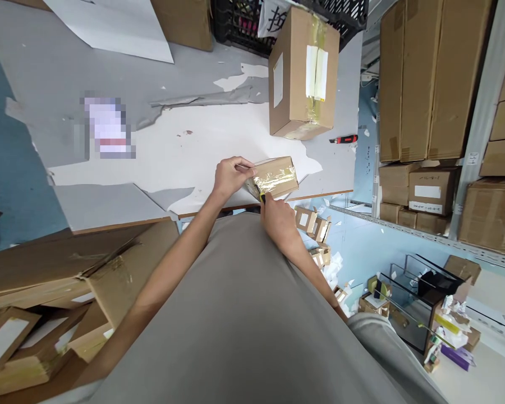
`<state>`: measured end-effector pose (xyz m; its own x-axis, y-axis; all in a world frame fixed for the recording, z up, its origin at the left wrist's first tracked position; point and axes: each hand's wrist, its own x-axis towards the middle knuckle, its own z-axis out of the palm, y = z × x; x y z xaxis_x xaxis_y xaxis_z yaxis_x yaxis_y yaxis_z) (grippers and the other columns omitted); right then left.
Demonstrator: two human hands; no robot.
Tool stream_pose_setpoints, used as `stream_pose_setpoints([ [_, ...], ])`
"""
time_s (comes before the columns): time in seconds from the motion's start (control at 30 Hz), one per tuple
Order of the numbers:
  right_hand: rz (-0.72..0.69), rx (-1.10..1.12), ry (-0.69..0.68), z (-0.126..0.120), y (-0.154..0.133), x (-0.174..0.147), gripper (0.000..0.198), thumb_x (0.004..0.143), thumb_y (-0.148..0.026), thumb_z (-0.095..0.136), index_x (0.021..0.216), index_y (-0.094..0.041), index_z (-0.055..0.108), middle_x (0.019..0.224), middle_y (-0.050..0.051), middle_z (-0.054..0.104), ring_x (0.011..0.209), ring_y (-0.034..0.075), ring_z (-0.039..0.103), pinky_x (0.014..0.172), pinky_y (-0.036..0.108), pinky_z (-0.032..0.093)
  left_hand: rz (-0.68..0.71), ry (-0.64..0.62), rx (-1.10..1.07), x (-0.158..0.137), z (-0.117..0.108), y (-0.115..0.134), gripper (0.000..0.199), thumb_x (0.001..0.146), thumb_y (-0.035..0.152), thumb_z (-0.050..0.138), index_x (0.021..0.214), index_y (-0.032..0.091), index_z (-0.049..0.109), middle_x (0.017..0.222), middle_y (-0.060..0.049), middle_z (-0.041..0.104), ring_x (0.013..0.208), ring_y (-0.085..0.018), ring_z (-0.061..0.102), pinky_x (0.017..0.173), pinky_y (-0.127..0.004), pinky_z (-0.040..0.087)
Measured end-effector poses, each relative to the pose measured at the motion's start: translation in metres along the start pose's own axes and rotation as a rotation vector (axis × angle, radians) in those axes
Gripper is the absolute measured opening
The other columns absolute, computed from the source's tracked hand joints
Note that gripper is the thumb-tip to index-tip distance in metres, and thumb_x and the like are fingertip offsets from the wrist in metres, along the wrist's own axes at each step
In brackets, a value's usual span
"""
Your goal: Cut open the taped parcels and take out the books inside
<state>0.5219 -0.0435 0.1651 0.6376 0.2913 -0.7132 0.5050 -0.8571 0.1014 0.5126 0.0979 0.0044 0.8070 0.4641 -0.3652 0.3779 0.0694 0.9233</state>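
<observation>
A small cardboard box [276, 176] with clear, shiny packing tape on it sits at the front edge of the table. My left hand [230, 177] has thumb and fingers pinched at the box's upper left corner. Close to the same end of the box, my right hand [279, 220] is closed round a yellow and black utility knife [262, 197], its tip at the taped left end. Most of the knife's handle is hidden in my fist, and the blade is too small to make out.
A larger taped carton [303, 78] stands behind, against a black plastic crate [244, 25]. A red and black utility knife [344, 139] lies at the right of the worn table [185, 134]. An open carton [122, 275] holds boxes at left; shelves [467, 134] stand right.
</observation>
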Motion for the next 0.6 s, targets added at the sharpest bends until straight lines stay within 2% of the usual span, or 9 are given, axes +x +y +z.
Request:
stream_pose_setpoints([
  [0.13, -0.032, 0.006, -0.012, 0.006, -0.004, 0.013, 0.041, 0.116, -0.013, 0.038, 0.149, -0.01, 0.063, 0.128, 0.025, 0.081, 0.122, 0.03, 0.081, 0.099, 0.037, 0.063, 0.021, 0.018, 0.026, -0.004, 0.003, 0.002, 0.017, 0.078, 0.026, 0.086, 0.093, 0.02, 0.088, 0.097, -0.005, 0.086, 0.084, -0.022, 0.077, 0.084, -0.033, 0.06],
  [0.23, -0.062, -0.014, -0.03, 0.009, -0.003, 0.01, 0.043, 0.115, -0.008, 0.036, 0.15, -0.01, 0.062, 0.129, 0.025, 0.08, 0.122, 0.029, 0.081, 0.098, 0.036, 0.062, 0.032, 0.063, 0.035, -0.004, 0.004, 0.002, 0.015, 0.081, 0.026, 0.085, 0.095, 0.02, 0.087, 0.103, -0.005, 0.087, 0.086, -0.022, 0.077, 0.087, -0.034, 0.061],
  [0.3, -0.078, -0.017, -0.053, 0.007, 0.007, -0.002, 0.041, 0.116, -0.013, 0.04, 0.149, -0.011, 0.063, 0.127, 0.025, 0.081, 0.12, 0.03, 0.082, 0.096, 0.036, 0.062, 0.034, 0.085, 0.031, -0.004, 0.004, 0.0, 0.018, 0.085, 0.03, 0.084, 0.099, 0.02, 0.087, 0.107, -0.007, 0.087, 0.088, -0.022, 0.078, 0.088, -0.034, 0.062],
  [0.4, -0.101, 0.039, -0.058, 0.002, 0.036, -0.018, 0.035, 0.119, -0.028, 0.047, 0.145, -0.017, 0.067, 0.122, 0.02, 0.084, 0.113, 0.032, 0.081, 0.094, 0.037, 0.059, 0.032, 0.108, 0.026, -0.008, 0.005, -0.005, 0.029, 0.09, 0.038, 0.083, 0.111, 0.019, 0.084, 0.119, -0.01, 0.086, 0.097, -0.025, 0.08, 0.092, -0.037, 0.063],
  [0.5, -0.035, 0.217, 0.117, 0.001, 0.076, -0.011, 0.035, 0.121, -0.035, 0.044, 0.144, -0.021, 0.066, 0.117, 0.015, 0.085, 0.105, 0.032, 0.081, 0.09, 0.035, 0.056, 0.011, 0.136, 0.037, -0.019, 0.009, -0.015, 0.047, 0.096, 0.049, 0.08, 0.131, 0.018, 0.079, 0.137, -0.015, 0.08, 0.112, -0.03, 0.08, 0.103, -0.043, 0.063],
  [0.6, 0.104, 0.42, 0.341, 0.013, 0.111, 0.022, 0.036, 0.121, -0.035, 0.041, 0.142, -0.018, 0.065, 0.114, 0.016, 0.085, 0.101, 0.033, 0.081, 0.087, 0.034, 0.054, -0.056, 0.135, 0.048, -0.032, 0.017, -0.026, 0.072, 0.099, 0.063, 0.078, 0.156, 0.021, 0.066, 0.156, -0.021, 0.069, 0.132, -0.037, 0.074, 0.116, -0.054, 0.058],
])
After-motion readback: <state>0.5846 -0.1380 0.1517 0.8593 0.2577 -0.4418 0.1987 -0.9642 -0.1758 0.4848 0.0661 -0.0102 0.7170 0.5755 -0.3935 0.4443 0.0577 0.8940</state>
